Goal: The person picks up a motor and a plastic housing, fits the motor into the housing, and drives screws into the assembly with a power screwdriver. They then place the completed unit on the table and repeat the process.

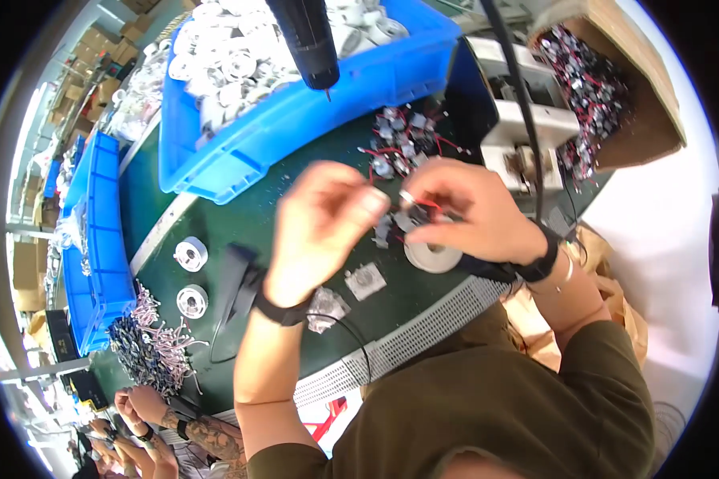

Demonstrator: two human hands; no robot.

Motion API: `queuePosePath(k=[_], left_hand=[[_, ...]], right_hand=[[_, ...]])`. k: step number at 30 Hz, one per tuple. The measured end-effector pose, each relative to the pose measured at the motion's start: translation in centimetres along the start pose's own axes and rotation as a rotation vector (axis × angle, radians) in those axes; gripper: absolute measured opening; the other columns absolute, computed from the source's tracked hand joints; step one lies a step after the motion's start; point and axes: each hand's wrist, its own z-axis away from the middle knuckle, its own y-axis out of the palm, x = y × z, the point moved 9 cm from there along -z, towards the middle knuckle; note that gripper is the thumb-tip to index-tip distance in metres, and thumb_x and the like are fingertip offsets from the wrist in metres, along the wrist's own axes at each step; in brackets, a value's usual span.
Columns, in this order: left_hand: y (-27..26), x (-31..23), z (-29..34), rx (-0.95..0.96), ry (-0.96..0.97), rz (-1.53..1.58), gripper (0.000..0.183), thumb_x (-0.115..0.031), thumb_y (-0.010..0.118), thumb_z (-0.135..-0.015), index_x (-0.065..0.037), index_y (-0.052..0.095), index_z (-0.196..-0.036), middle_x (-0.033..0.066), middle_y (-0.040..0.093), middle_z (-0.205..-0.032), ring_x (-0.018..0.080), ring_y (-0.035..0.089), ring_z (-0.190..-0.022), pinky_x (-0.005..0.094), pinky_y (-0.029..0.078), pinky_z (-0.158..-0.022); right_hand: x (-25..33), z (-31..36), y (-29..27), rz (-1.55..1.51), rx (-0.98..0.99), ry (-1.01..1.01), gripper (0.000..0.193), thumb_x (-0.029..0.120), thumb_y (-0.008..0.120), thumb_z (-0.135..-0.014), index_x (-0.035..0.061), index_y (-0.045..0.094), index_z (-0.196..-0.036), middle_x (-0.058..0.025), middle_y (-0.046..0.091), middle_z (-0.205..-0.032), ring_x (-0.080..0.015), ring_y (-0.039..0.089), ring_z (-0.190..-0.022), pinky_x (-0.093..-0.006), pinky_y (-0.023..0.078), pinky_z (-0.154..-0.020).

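Note:
My right hand [479,209] is closed, with its thumb and fingers around a small grey part with red wires [414,214]. Just to the left, my left hand [321,215] is raised with its thumb toward the right hand; motion smears its fingers. Under the right hand a round white housing [433,257] sits on the green table. Beyond both hands lies a heap of grey parts with red and black wires [406,137]. Nearer me are a clear square piece [365,281] and a crumpled-looking clear piece [326,310] by my left wrist.
A black electric screwdriver [311,52] hangs point down before a blue bin [295,128] of white housings. Two round white housings [191,254] stand left, near bundled wires [153,343]. A white fixture [527,132] and cardboard box [651,104] are right. Another person's hands [142,405] work lower left.

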Motion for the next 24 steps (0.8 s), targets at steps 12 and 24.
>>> queuePosePath(k=[12, 24], left_hand=[[-20.5, 1.7, -25.3, -0.067, 0.156, -1.676, 0.035, -0.026, 0.063, -0.074, -0.004, 0.061, -0.102, 0.0208, 0.062, -0.101, 0.0359, 0.059, -0.098, 0.0418, 0.046, -0.086], [-15.1, -7.1, -13.2, -0.219, 0.008, -1.010, 0.045, -0.014, 0.057, -0.080, -0.006, 0.052, -0.124, 0.0149, 0.065, -0.088, 0.0197, 0.065, -0.065, 0.0320, 0.053, -0.059]], right_hand=[[-0.5, 0.9, -3.3, -0.035, -0.306, 0.059, 0.026, -0.008, 0.070, -0.069, -0.0028, 0.061, -0.093, -0.0118, 0.057, -0.096, -0.0161, 0.057, -0.083, -0.0256, 0.047, -0.069], [-0.6, 3.9, -3.4, -0.223, -0.328, 0.057, 0.034, -0.010, 0.063, -0.074, -0.0039, 0.052, -0.105, -0.0110, 0.050, -0.110, -0.0143, 0.056, -0.093, -0.0265, 0.051, -0.076]])
